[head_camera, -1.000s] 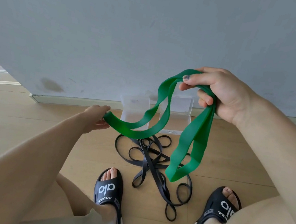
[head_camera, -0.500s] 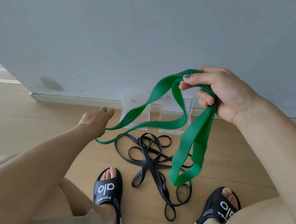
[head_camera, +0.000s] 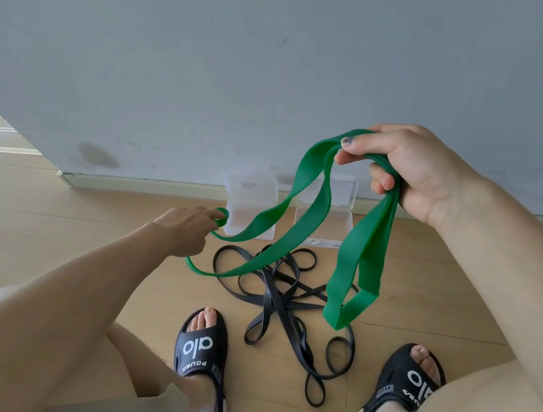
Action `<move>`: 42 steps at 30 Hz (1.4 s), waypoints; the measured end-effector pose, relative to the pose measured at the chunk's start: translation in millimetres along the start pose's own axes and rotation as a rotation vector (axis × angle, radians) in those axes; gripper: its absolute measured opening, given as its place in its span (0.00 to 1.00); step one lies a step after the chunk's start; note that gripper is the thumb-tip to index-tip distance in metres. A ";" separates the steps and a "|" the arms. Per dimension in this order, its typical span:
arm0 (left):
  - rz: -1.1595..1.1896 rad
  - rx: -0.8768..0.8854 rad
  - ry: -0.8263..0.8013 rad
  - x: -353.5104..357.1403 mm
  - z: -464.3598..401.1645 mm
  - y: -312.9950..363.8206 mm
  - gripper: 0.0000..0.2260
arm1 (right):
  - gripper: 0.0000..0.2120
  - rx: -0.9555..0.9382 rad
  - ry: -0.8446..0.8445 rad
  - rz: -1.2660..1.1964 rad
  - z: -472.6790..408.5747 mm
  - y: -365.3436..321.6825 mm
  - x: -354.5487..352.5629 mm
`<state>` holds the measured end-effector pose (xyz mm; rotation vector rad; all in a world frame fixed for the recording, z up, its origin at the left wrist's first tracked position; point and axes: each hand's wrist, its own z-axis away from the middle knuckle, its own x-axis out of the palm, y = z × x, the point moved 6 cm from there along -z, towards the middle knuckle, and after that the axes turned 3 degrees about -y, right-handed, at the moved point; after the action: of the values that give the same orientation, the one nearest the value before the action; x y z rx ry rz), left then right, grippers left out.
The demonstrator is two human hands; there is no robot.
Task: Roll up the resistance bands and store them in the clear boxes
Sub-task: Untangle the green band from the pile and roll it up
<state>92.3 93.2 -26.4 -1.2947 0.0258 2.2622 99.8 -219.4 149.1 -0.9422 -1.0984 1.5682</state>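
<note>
A green resistance band (head_camera: 363,249) hangs in loops above the floor. My right hand (head_camera: 402,169) grips its gathered upper part, thumb pressed on top, at upper right. My left hand (head_camera: 187,229) is lower at centre left, with the band's far loop hooked round its fingertips. Several thin black bands (head_camera: 285,297) lie tangled on the wooden floor between my feet. Two clear boxes (head_camera: 250,210) (head_camera: 343,198) stand open against the wall behind the bands, partly hidden by the green loops.
A grey wall (head_camera: 281,68) with a skirting board runs across the back. My two feet in black slides (head_camera: 201,362) (head_camera: 407,393) stand on the wooden floor (head_camera: 36,226) either side of the black bands. My knees fill the lower corners.
My left hand let the green band slacken, lifted slightly and now has the loop hooked on its fingertips. The band's left loops hang lower. My right hand has stayed put.
</note>
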 end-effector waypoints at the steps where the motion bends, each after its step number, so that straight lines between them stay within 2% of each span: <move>1: -0.076 0.049 -0.002 -1.2 0.9 6.3 0.18 | 0.02 0.009 0.020 0.006 -0.8 1.3 -1.3; 5: -0.226 0.135 -0.096 7.1 3.8 27.4 0.18 | 0.02 0.048 0.067 0.036 -3.7 6.5 -4.2; 8: -0.283 0.067 -0.186 21.0 2.6 28.3 0.18 | 0.04 0.048 0.064 0.047 -3.5 8.2 -4.0; 11: -0.174 -0.043 -0.252 30.6 3.4 21.1 0.18 | 0.07 0.038 0.094 0.043 -4.0 7.6 -7.2; 13: -0.012 -0.135 -0.268 33.6 3.9 12.4 0.19 | 0.06 0.031 0.129 0.018 -4.4 7.1 -10.4; 15: 0.206 -0.242 -0.212 34.8 2.4 0.1 0.18 | 0.04 0.012 0.161 -0.010 -5.2 5.0 -13.8; 19: 0.804 -0.527 0.090 36.4 1.5 -35.3 0.15 | 0.02 -0.012 0.192 -0.052 -4.5 -1.2 -23.0; 21: 1.080 -0.599 0.178 37.4 4.2 -43.9 0.05 | 0.02 -0.001 0.173 -0.037 -3.6 -1.3 -23.4; 22: 1.191 -0.613 0.190 36.1 6.0 -44.7 0.02 | 0.02 0.005 0.161 -0.024 -3.3 -0.2 -21.5; 24: 1.372 -0.622 0.166 37.4 3.4 -45.8 0.16 | 0.02 0.011 0.133 0.004 -3.1 2.3 -14.8; 25: 1.443 -0.611 0.153 35.1 1.8 -44.7 0.20 | 0.02 0.011 0.118 0.016 -3.0 3.2 -11.1; 26: 1.505 -0.590 0.157 31.0 0.4 -43.1 0.21 | 0.02 0.010 0.105 0.028 -3.0 3.9 -7.9; 29: 1.692 -0.521 0.155 18.6 -1.0 -37.2 0.14 | 0.03 0.014 0.093 0.055 -3.4 5.0 -4.5; 33: 1.811 -0.455 0.110 13.5 -2.6 -33.2 0.14 | 0.03 0.023 0.083 0.054 -2.6 6.0 -4.1; 36: 1.917 -0.496 0.106 14.6 -3.4 -33.0 0.10 | 0.05 0.029 0.067 0.067 -1.7 7.0 -1.3; 39: 1.792 -0.456 0.043 17.2 -7.2 -31.1 0.06 | 0.04 0.026 0.079 0.063 -1.9 5.7 -2.2; 42: 1.589 -0.395 -0.124 29.6 -7.3 -26.9 0.09 | 0.02 0.011 0.109 0.033 -2.8 2.1 -7.4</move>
<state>98.4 127.2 -47.9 -1.5402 0.8848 3.7840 103.6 -226.3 146.8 -1.0305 -1.0011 1.5289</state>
